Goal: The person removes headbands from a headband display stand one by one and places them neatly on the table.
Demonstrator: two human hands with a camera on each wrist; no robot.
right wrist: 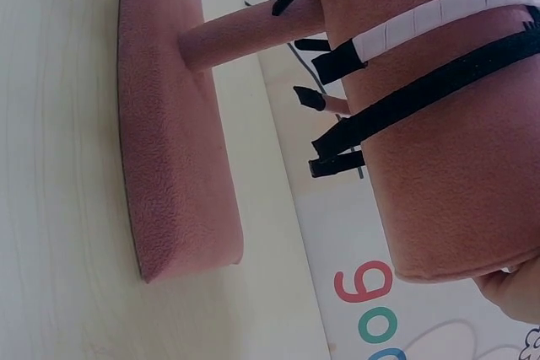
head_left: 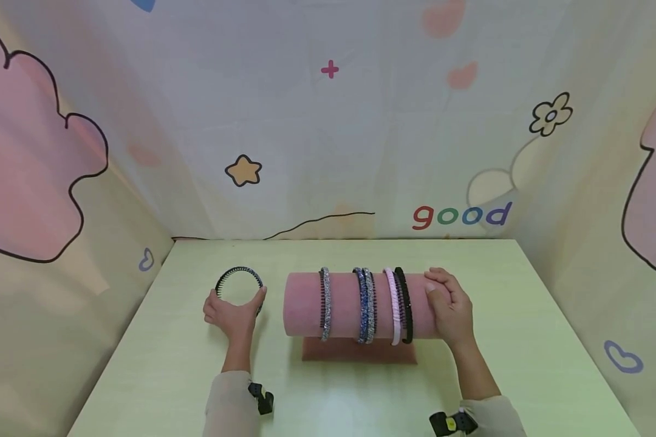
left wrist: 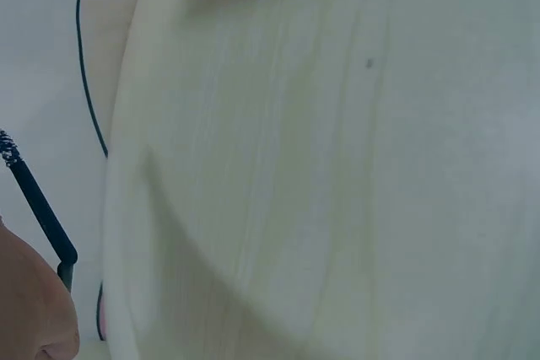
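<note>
A dark toothed headband (head_left: 239,269) is held by its two ends between the thumb and fingers of my left hand (head_left: 232,314), to the left of the stand. Its black end (left wrist: 42,212) shows at the edge of the left wrist view. My right hand (head_left: 452,309) grips the right end of a pink plush roll-shaped headband stand (head_left: 341,303). Around the roll sit a silver glittery headband (head_left: 325,303), a blue one (head_left: 363,291) with another silver one (head_left: 370,315) beside it, then a pink one (head_left: 392,303) and a black one (head_left: 404,303) towards the right hand.
Under the roll, a pink base (right wrist: 173,141) on a short post rests on the pale wooden table (head_left: 169,376). Printed cloth walls (head_left: 328,139) close off the back and both sides. Each wrist wears a small black camera.
</note>
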